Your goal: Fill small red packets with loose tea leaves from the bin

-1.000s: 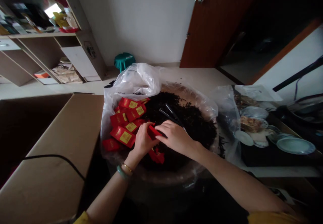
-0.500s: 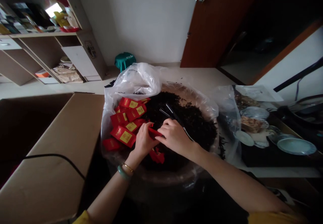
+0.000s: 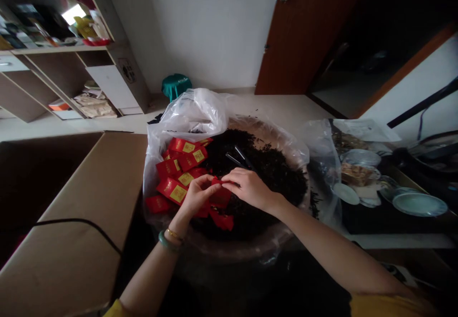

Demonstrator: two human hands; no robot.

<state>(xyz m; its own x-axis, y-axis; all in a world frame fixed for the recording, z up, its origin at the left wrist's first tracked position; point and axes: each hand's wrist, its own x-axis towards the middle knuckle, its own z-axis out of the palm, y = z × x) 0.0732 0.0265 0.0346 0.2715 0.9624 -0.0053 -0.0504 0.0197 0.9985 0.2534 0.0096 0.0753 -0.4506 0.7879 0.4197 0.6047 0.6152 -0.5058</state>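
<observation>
My left hand point(image 3: 196, 195) and my right hand point(image 3: 248, 189) meet over a round basket point(image 3: 250, 252) lined with clear plastic. Both pinch the upper edge of a small red packet point(image 3: 222, 197), whose lower part hangs below my fingers. Dark, dry leaf-like material point(image 3: 279, 178) fills much of the basket. To the left of my hands lies a pile of red packets point(image 3: 177, 171) with yellow labels. Just below them rests a crumpled red packet point(image 3: 222, 220). A slim two-pronged metal tool point(image 3: 243, 156) lies on the leaves, partly covered by my right hand.
An open cardboard box point(image 3: 78, 212) stands at left, with a black cord across it. Plastic tubs and a pale oval dish point(image 3: 419, 204) sit on a low surface at right. Behind are a shelf unit point(image 3: 129, 69), a green-covered bin point(image 3: 176, 86) and a brown door point(image 3: 296, 40).
My left hand has shifted slightly left. The red packet between my hands has turned, so its face now hangs down below my fingertips. The crumpled packet stays about where it was.
</observation>
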